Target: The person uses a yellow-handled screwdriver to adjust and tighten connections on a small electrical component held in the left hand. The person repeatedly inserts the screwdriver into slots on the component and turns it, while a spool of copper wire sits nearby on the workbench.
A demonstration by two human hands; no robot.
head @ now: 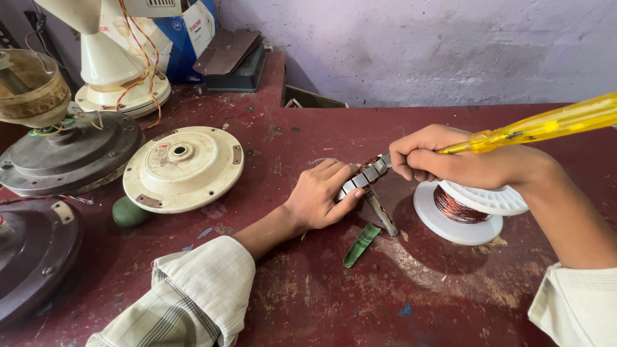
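My left hand [324, 193] rests on the dark red table [321, 289] and grips a grey metal stator core [364, 177] wound with copper wire. My right hand [443, 157] is closed around a yellow see-through screwdriver [546, 125], fingertips pressed against the far end of the core. Just behind my right hand sits a white plastic spool of copper wire [463, 212]. A flat metal bar [381, 213] and a green strip [361, 244] lie on the table below the core.
A cream fan motor cover [183, 168] lies left of my left hand, with a green round object [128, 212] beside it. Dark fan housings [71, 154] and a cream fan base [122, 77] crowd the left side. Boxes [234, 61] stand by the wall.
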